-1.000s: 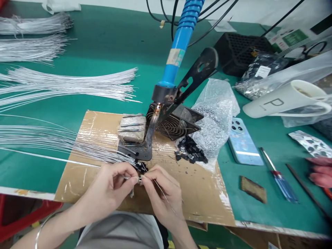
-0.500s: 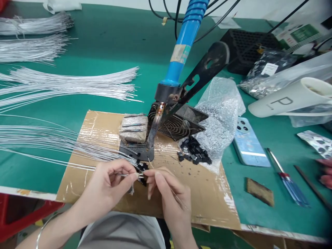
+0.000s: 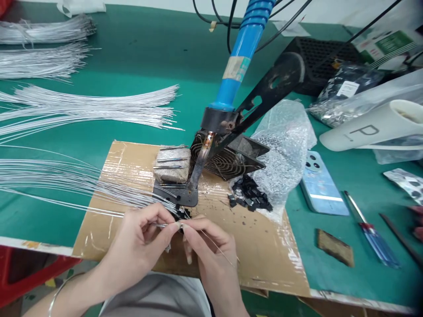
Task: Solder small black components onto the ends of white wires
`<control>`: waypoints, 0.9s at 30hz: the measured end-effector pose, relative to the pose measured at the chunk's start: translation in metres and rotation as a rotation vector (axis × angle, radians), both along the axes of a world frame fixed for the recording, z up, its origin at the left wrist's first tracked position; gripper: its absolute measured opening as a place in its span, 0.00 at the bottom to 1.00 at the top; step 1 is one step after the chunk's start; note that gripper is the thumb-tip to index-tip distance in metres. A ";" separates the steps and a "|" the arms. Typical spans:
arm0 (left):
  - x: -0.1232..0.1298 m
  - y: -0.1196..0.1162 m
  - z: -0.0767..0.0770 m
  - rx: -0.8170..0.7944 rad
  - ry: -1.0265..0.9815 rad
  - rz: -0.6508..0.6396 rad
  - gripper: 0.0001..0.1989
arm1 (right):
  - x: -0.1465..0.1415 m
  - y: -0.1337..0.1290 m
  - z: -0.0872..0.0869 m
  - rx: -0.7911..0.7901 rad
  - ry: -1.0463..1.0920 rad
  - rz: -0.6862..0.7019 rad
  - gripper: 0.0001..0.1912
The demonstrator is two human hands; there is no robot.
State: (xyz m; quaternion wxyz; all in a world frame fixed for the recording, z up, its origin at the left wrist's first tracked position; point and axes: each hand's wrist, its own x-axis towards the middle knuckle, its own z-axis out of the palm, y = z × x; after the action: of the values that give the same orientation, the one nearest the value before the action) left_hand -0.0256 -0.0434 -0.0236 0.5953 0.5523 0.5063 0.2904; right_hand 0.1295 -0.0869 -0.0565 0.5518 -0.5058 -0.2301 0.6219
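Observation:
My left hand (image 3: 145, 242) pinches a thin grey wire (image 3: 161, 225) between thumb and forefinger, over the front of the cardboard (image 3: 264, 259). Its tip meets the fingertips of my right hand (image 3: 211, 251), which are closed on something small at the wire's end, mostly hidden. A fine wire strand (image 3: 220, 251) runs from the right fingers across that hand. Behind the fingers, a bundle of white wires (image 3: 125, 189) ends at small black pieces (image 3: 182, 213). The blue-handled soldering iron (image 3: 238, 66) slants down in its stand, its tip behind my hands.
A grey block (image 3: 172, 164) with metal rods and a small black fan (image 3: 224, 160) stand behind. To the right are a pile of black parts (image 3: 253, 193), bubble wrap (image 3: 284, 136), a phone (image 3: 322, 185), a screwdriver (image 3: 373, 233) and a white cup (image 3: 380, 127). Another person's fingers show at the right edge.
My right hand has moved slightly left, and its thumb and forefinger now meet my left fingertips. The view has shifted a little, so the iron and phone appear further right.

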 end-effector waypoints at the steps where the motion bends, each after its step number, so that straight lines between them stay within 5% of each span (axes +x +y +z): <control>1: 0.000 -0.001 0.000 0.010 0.014 0.001 0.11 | 0.000 0.000 -0.001 0.009 0.016 0.007 0.09; 18: -0.001 -0.001 -0.001 -0.028 0.049 -0.034 0.13 | 0.011 0.004 -0.003 -0.080 0.194 0.121 0.12; 27: 0.007 -0.009 -0.006 0.225 0.186 0.048 0.12 | 0.002 0.006 0.001 -0.097 0.244 0.025 0.13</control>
State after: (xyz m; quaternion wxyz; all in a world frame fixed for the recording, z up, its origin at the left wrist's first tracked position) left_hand -0.0185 -0.0523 -0.0296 0.4732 0.6276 0.5365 0.3072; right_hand 0.1313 -0.0806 -0.0554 0.5426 -0.4496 -0.1373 0.6961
